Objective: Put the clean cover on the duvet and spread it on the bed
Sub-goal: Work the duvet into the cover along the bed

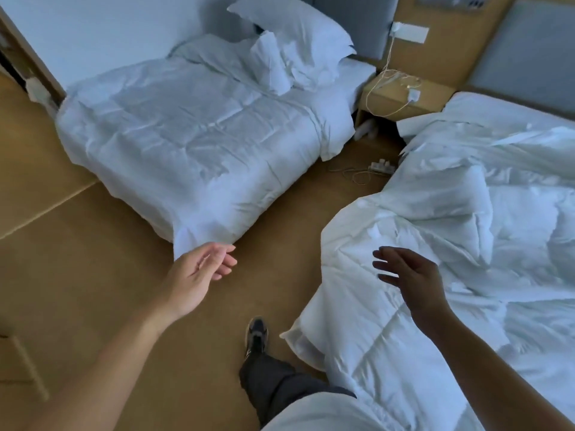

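Note:
A white quilted duvet (pixel 389 300) lies rumpled on the right bed (pixel 529 231), one corner hanging off the near edge toward the floor. Crumpled white fabric, perhaps the cover (pixel 460 194), is heaped on top of it. My right hand (pixel 410 275) hovers just over the duvet with its fingers spread and holds nothing. My left hand (pixel 202 269) is out over the carpet, palm up and fingers loosely curled, empty, just below the hanging corner of the left bed's covering (pixel 193 141).
The left bed carries pillows (pixel 292 48) at its head. A wooden nightstand (pixel 401 98) with a charger cable stands between the beds. A power strip (pixel 381 167) and cord lie on the tan carpet. My shoe (pixel 256 335) is in the aisle.

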`<state>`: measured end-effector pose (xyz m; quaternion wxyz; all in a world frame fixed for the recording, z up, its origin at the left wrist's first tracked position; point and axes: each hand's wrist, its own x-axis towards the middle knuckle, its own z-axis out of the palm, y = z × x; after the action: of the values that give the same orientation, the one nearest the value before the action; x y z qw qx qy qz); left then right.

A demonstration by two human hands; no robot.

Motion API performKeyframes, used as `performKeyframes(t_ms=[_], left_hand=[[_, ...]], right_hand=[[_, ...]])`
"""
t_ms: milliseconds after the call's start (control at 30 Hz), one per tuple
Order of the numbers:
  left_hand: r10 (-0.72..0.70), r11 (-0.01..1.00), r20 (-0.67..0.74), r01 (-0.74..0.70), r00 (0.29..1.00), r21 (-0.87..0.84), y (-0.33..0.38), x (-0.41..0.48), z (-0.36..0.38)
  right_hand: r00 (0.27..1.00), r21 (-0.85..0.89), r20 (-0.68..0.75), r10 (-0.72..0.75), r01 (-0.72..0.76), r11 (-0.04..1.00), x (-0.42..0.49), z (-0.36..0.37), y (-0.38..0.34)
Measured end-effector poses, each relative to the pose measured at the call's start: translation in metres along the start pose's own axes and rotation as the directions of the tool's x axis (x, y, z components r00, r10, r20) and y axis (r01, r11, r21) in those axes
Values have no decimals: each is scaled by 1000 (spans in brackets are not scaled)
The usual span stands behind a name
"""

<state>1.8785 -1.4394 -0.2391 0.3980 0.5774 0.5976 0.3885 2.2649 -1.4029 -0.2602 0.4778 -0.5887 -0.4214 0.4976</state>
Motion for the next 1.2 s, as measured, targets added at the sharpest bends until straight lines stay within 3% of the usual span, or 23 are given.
performKeyframes(t_ms=[167, 300, 433, 567, 733, 867, 1033, 1200], left_hand=[[16, 999, 115, -20, 993, 35, -22, 139, -61], [-1, 1000, 128, 2, 992, -7, -35, 246, -95], [-43, 998, 186, 50, 982, -35, -42, 350, -88], [-7, 1000, 359, 10, 933, -7, -24, 466, -38], [128, 986, 601, -167, 789, 10, 15, 613, 40], [178, 974, 675, -228, 716, -15, 30, 728, 85], [127, 978, 717, -207, 685, 24, 54, 841, 163], [123, 932, 843, -352, 523, 82, 92, 919, 276]], right_hand=[[975, 7, -201, -90, 93, 996, 88, 61, -9], [925, 47, -377, -49, 72, 996, 147, 91, -18], [884, 57, -467, -16, 49, 997, 201, 103, -35], [818, 80, -575, 28, 23, 996, 256, 103, -45], [718, 113, -694, 57, 31, 993, 349, 101, -55], [643, 117, -761, 88, 3, 993, 432, 99, -70], [611, 152, -777, 152, -51, 987, 514, 77, -90], [549, 211, -813, 197, -38, 977, 586, 26, -80]])
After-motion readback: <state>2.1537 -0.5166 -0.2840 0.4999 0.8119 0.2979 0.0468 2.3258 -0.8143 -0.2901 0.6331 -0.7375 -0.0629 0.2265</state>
